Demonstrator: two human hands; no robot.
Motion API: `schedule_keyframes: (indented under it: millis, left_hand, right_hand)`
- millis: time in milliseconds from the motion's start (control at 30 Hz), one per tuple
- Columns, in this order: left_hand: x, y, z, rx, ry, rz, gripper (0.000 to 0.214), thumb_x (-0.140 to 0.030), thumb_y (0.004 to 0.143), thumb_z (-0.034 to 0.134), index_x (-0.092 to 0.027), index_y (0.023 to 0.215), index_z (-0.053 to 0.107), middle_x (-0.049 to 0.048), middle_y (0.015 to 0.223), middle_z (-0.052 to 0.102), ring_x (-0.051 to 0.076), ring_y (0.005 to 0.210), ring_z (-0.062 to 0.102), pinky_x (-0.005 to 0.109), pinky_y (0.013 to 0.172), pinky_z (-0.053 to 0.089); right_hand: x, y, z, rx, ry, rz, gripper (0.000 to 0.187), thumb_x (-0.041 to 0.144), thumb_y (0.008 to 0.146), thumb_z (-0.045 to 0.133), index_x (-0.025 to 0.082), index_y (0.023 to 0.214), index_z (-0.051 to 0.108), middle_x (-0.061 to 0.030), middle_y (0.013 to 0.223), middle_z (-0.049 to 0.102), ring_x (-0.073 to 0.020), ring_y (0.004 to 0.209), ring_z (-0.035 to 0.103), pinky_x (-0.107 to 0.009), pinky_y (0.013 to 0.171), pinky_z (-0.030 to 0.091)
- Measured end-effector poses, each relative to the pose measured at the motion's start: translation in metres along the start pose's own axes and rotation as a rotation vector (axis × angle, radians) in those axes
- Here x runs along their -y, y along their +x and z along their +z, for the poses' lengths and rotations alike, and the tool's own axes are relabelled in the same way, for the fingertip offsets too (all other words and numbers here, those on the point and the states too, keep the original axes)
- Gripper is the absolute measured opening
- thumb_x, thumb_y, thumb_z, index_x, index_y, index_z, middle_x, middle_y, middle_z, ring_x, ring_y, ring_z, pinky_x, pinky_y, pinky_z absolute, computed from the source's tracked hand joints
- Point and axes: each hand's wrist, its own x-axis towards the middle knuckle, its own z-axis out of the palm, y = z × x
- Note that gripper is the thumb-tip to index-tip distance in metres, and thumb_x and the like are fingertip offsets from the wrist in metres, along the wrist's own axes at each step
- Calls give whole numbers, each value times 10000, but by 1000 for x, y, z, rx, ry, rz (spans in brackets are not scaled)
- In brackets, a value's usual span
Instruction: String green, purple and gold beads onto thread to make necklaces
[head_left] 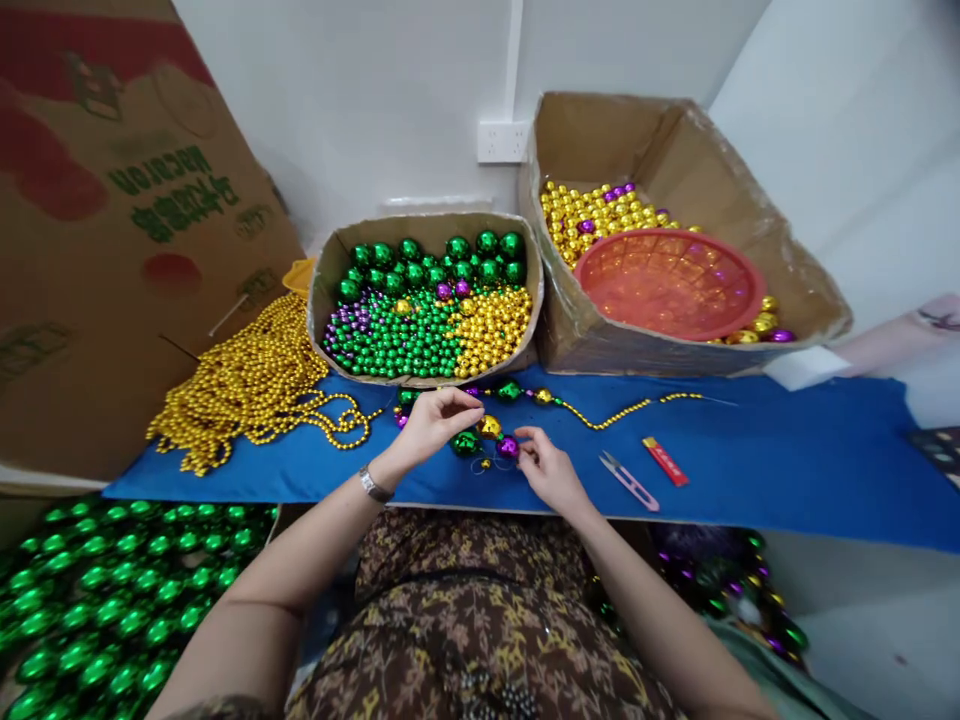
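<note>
Above the near part of the blue cloth, my left hand [439,420] is pinched closed, its fingertips just over a gold bead [490,427]. Whatever is between them is too small to make out. My right hand [550,468] has curled fingers closed at the right side of a shiny purple bead [508,446], part of a string of beads. A large green bead [465,443] lies on the left of this cluster, and a thin loop of thread with a small gold bead [485,464] shows below it. Behind the hands, the beaded string continues into a gold bead chain [600,424].
Pink thread snips [630,482] and a small red packet [666,461] lie to the right. A carton [424,382] of sorted beads stands behind, beside a larger carton [551,340] with a red basket [671,285]. Gold bead chains [247,375] are heaped left.
</note>
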Motion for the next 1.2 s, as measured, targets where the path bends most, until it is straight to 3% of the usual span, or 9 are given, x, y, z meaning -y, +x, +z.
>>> schedule_keyframes:
  millis: [167, 333, 533, 600, 700, 767, 900, 1033, 1200]
  left_hand:
    - [-5, 9, 17, 16, 176, 155, 146, -310, 793, 691, -171, 801, 734, 55, 803, 730, 183, 753, 659, 278, 699, 504]
    - [-48, 22, 23, 55, 235, 293, 135, -287, 825, 658, -171, 827, 728, 52, 816, 723, 166, 758, 647, 270, 701, 488]
    - [-82, 29, 27, -14, 151, 311, 113, -258, 801, 685, -149, 776, 701, 39, 761, 693, 137, 684, 615, 246, 626, 470]
    - [-76, 27, 26, -61, 106, 295, 138, -282, 809, 681, -145, 793, 688, 41, 778, 689, 140, 710, 619, 253, 654, 484]
    - [-50, 19, 26, -68, 64, 273, 233, -327, 856, 625, -145, 999, 651, 74, 951, 696, 165, 848, 647, 295, 771, 518]
    - [-25, 11, 30, 28, 161, 303, 353, -335, 872, 593, -158, 1178, 573, 105, 1111, 665, 193, 967, 642, 339, 849, 521]
    - [21, -5, 44, 307, 697, 416, 565, -368, 842, 617, -183, 1345, 440, 141, 1299, 566, 271, 1155, 553, 436, 974, 457]
    - [46, -9, 51, 358, 1158, 387, 528, -387, 873, 579, -144, 1326, 458, 156, 1193, 611, 318, 1094, 553, 524, 985, 389]
    - [57, -11, 31, 340, 1321, 354, 394, -409, 919, 501, -148, 1212, 540, 130, 1017, 644, 280, 963, 571, 444, 895, 408]
  right_hand:
    - [5, 0, -26, -43, -338, -64, 338, 166, 866, 457, 222, 1170, 594, -76, 1092, 694, -211, 924, 678, -316, 783, 516]
    - [43, 15, -51, -113, -152, -256, 326, 335, 962, 416, 226, 1210, 597, -75, 1138, 677, -202, 1024, 648, -342, 882, 511]
    - [57, 25, -42, -30, -49, -330, 275, 341, 967, 424, 212, 1053, 651, -56, 987, 717, -173, 879, 680, -292, 802, 523]
    - [54, 24, -40, -32, -31, -299, 277, 346, 970, 414, 211, 1013, 652, -48, 894, 719, -164, 789, 681, -269, 738, 521]
    - [53, 22, -42, -67, 12, -247, 291, 374, 974, 403, 208, 989, 641, -22, 732, 676, -138, 631, 643, -236, 638, 499]
    - [58, 21, -44, -96, 87, -230, 302, 400, 975, 400, 205, 990, 630, 4, 663, 624, -115, 558, 600, -217, 590, 483]
    - [73, 17, -49, -153, 271, -226, 309, 439, 969, 418, 206, 997, 618, 42, 605, 532, -88, 512, 527, -197, 539, 454]
    - [76, 11, -60, -221, 373, -208, 279, 442, 956, 461, 205, 966, 608, 60, 567, 480, -79, 490, 477, -195, 509, 417]
    - [52, 5, -81, -441, 521, -147, 254, 444, 926, 533, 201, 932, 608, 69, 553, 427, -67, 476, 427, -181, 462, 359]
